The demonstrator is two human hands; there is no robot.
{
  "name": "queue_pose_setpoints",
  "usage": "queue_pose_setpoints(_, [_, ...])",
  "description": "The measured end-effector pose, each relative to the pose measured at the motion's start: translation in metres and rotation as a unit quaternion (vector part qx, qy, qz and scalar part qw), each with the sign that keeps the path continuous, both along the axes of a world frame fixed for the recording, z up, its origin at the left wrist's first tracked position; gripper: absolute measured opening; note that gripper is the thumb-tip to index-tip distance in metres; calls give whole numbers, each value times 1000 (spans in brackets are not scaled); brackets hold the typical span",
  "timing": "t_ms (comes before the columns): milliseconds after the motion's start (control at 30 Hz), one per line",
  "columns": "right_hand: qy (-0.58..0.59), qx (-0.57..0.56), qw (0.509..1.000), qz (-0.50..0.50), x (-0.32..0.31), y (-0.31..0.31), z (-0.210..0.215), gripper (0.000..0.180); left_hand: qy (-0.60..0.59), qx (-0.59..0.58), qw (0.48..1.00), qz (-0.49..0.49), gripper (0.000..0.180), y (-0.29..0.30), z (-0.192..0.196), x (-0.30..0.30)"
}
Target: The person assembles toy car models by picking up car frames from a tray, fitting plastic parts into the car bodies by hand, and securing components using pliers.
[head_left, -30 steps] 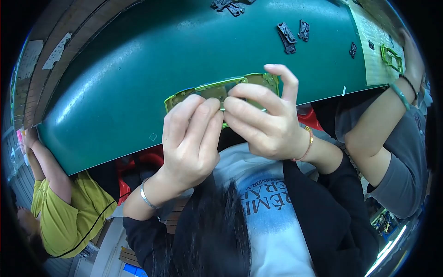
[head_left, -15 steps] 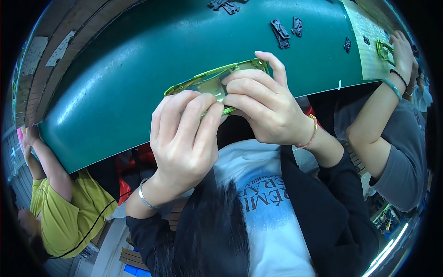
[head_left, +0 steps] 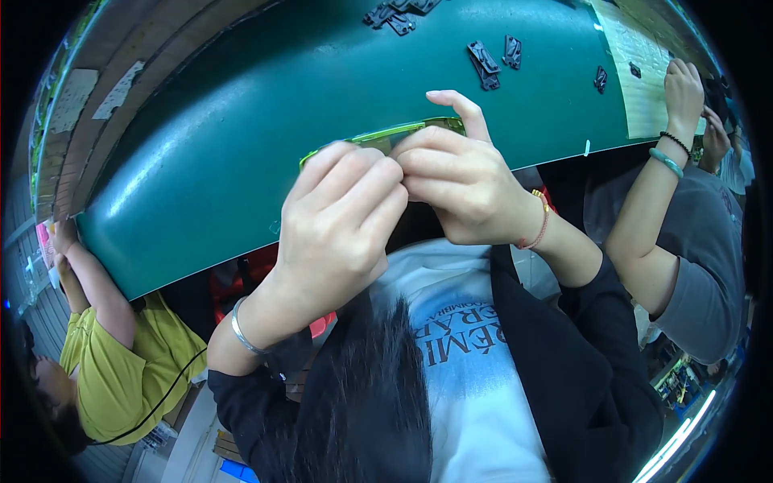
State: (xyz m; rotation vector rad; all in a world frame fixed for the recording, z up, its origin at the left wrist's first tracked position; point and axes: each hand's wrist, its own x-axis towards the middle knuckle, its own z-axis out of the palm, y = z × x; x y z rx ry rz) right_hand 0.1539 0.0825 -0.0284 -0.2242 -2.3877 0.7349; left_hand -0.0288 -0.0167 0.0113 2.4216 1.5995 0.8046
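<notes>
A bright green plastic frame (head_left: pixel 413 127) is held up in front of me, above the near edge of the green table. My left hand (head_left: pixel 348 203) grips its left part, fingers curled over it. My right hand (head_left: pixel 457 175) closes on its right part, with one finger stretched out past the far corner. The fingertips of both hands meet at the middle of the frame, and the knuckles cover most of it. Whatever small part may be between the fingertips is hidden.
Several black plastic parts (head_left: pixel 483 63) lie on the green table (head_left: pixel 201 153) at the far side. A co-worker's arm (head_left: pixel 664 161) reaches over a pale sheet (head_left: pixel 632 64) on the right. Another person in a yellow-green shirt (head_left: pixel 121 374) sits at left.
My hands have turned over the frame, left knuckles rising and covering more of it; the frame tilts away. The co-worker's hand on the right no longer shows a green frame.
</notes>
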Motion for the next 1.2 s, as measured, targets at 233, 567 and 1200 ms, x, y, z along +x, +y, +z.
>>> queue_pose_setpoints(233, [-57, -145, 987, -31, 12, 2, 18, 19, -70, -33, 992, 95, 27, -7, 11, -19])
queue_pose_setpoints(567, [-68, -159, 985, 19, 15, 9, 11, 24, -111, 22, 991, 76, 20, -7, 0, -12])
queue_pose_setpoints(1200, [58, -841, 519, 142, 6, -14, 36, 38, -450, -149, 848, 235, 26, 4, 44, -5])
